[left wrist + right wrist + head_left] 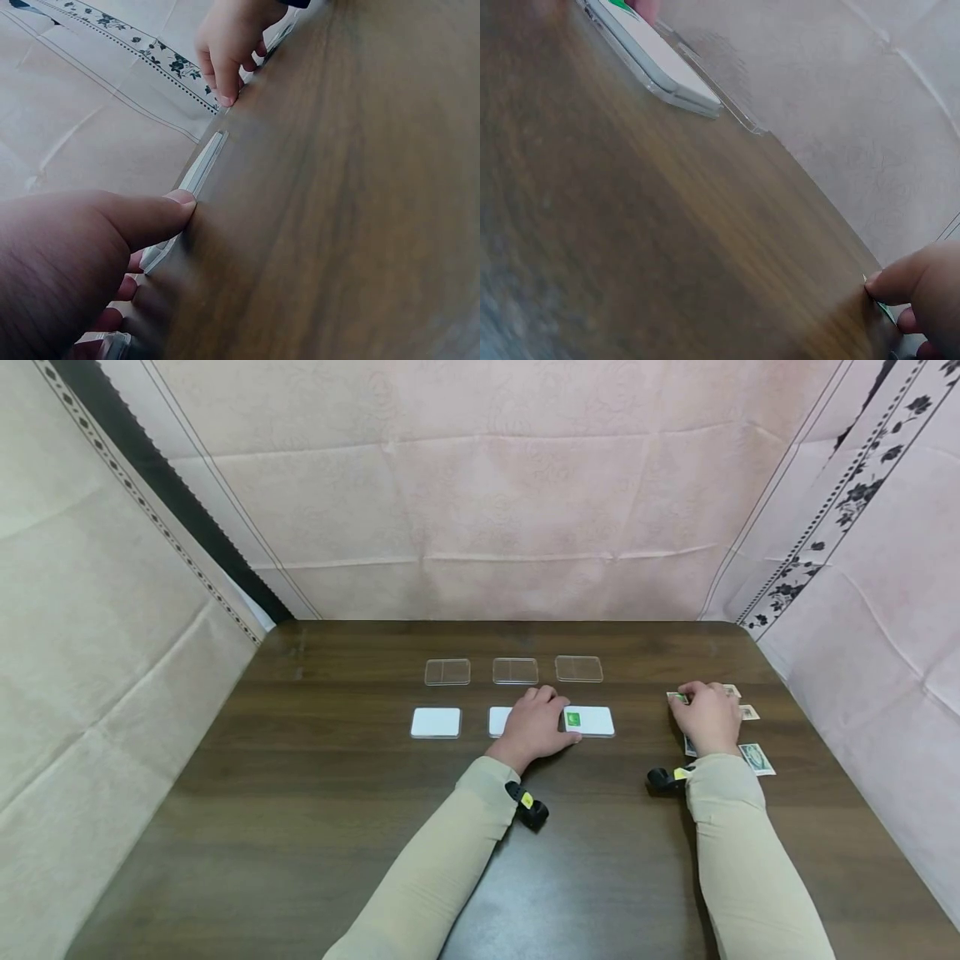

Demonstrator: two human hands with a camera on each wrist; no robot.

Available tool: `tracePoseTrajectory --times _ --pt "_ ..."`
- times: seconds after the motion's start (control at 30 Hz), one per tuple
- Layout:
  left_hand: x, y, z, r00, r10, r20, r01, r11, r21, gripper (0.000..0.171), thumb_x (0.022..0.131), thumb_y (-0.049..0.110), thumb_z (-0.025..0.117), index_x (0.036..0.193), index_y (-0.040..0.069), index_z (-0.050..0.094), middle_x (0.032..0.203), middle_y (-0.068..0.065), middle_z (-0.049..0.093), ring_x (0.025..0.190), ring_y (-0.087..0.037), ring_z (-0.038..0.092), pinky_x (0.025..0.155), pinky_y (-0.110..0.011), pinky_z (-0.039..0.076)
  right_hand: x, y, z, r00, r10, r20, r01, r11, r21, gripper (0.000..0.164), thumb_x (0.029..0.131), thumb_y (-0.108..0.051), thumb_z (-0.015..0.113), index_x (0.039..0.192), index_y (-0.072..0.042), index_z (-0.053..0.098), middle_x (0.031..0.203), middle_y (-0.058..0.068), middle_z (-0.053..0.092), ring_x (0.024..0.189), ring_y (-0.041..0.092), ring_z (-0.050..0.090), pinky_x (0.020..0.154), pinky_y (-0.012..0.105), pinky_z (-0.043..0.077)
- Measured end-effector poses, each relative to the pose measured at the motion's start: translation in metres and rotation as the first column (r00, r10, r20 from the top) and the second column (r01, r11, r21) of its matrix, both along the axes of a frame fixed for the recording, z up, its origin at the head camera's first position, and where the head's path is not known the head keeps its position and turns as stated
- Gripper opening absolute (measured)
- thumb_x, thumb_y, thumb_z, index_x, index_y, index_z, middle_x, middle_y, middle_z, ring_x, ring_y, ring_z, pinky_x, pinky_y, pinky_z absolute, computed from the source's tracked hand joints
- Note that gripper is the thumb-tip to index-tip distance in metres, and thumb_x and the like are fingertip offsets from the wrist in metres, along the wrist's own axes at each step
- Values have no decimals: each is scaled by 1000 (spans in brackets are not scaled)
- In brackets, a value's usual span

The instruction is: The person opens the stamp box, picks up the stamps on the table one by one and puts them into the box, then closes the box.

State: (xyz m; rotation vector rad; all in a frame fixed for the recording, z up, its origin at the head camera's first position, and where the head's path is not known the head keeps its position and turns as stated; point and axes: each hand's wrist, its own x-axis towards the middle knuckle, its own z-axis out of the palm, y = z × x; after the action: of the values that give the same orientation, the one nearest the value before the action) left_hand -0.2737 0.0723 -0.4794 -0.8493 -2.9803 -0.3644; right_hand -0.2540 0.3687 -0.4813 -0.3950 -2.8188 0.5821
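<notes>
My left hand [534, 722] holds the left end of a flat white case [597, 722], thumb on its near edge and fingers at the far side. A small green stamp [573, 719] lies on that case. In the left wrist view, the thumb presses the case's clear rim [202, 166]. Over on the right, my right hand [707, 717] pinches a small green-printed stamp [677, 697], which the right wrist view shows as a thin edge [886, 309] under the thumb. More stamps lie round that hand, one [756, 759] on its near right side; others are partly covered.
Two more white cases stand in the row, one at the left [436, 723] and one [498, 721] partly behind my left hand. Behind them lie three clear lids [447, 672] on the brown table [337, 827]. Pale cloth [480, 510] hangs along the far edge and sides.
</notes>
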Motion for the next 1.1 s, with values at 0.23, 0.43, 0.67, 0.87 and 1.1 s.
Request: tracePoseTrajectory --times 0.23,0.43,0.67,0.87,1.1 --pt "1 0 0 1000 2 2 -2 1000 0 66 89 60 67 141 20 59 133 0 53 115 -18 47 99 -33 44 -2 -3 -1 994 113 -3 -113 993 -41 33 97 -20 57 123 -1 66 130 34 50 112 58 39 91 69 29" --pt "0 0 -2 1000 8 2 -8 1000 4 67 89 61 67 141 20 59 134 0 53 117 -18 47 100 -34 44 -3 -10 -1 979 202 -5 -202 978 -53 32 96 -17 56 123 -2 66 129 31 50 113 57 38 92 68 26" --pt "-2 0 -3 1000 7 2 -7 1000 2 66 90 62 66 141 20 59 134 0 52 117 -18 47 101 -34 43 -3 -14 -1 957 290 0 -289 955 -61 32 95 -14 56 123 -4 66 127 28 51 114 54 38 89 66 27" --pt "-2 0 -3 1000 7 7 -7 1000 4 66 90 62 66 141 21 58 134 0 52 116 -18 47 101 -34 43 -3 -14 -1 930 368 0 -367 928 -59 29 96 -11 57 122 -5 68 126 26 53 114 51 39 92 65 27" --pt "-1 -1 -3 1000 5 13 -5 1000 -1 67 90 62 65 143 21 57 135 1 52 117 -18 47 101 -34 43 1 -14 4 917 400 -4 -399 915 -66 26 98 -8 57 120 -8 70 125 24 56 114 48 40 92 64 28"
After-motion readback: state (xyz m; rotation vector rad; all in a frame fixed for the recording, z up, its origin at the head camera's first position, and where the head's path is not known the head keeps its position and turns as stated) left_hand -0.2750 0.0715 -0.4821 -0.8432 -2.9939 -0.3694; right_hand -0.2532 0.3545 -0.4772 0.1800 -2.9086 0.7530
